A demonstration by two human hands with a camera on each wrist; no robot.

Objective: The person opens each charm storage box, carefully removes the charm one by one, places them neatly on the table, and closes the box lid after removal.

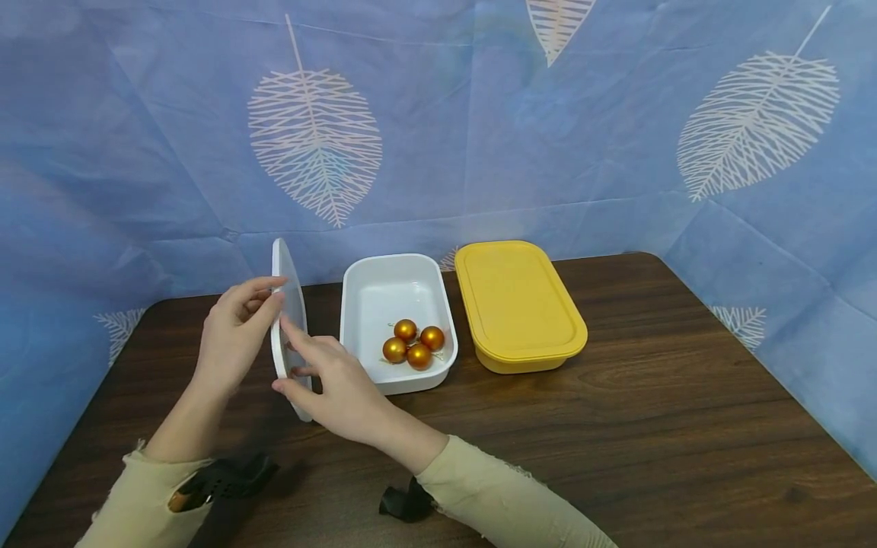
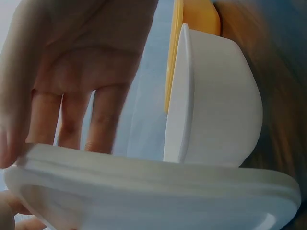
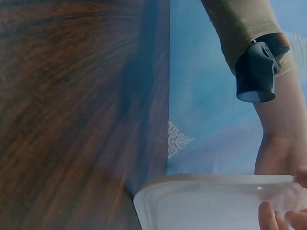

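Observation:
A white lid [image 1: 278,350] stands on its edge, upright, left of an open white box [image 1: 356,285]. My left hand [image 1: 229,331] pinches the lid's upper edge between thumb and fingertips. Lower and nearer, my right hand [image 1: 342,388] holds the same lid, its thumb at the near edge and fingers against the side facing the box. The left wrist view shows the lid [image 2: 158,196] across the bottom, with the box [image 2: 218,96] behind it. Several shiny gold baubles [image 1: 419,356] lie grouped in the near right part of the box.
To the right of the white box stands a yellow box with its yellow lid [image 1: 521,301] on. The dark wooden table [image 1: 651,426] meets a blue cloth backdrop [image 1: 425,152] with white leaf prints. Black wrist cameras hang below both sleeves.

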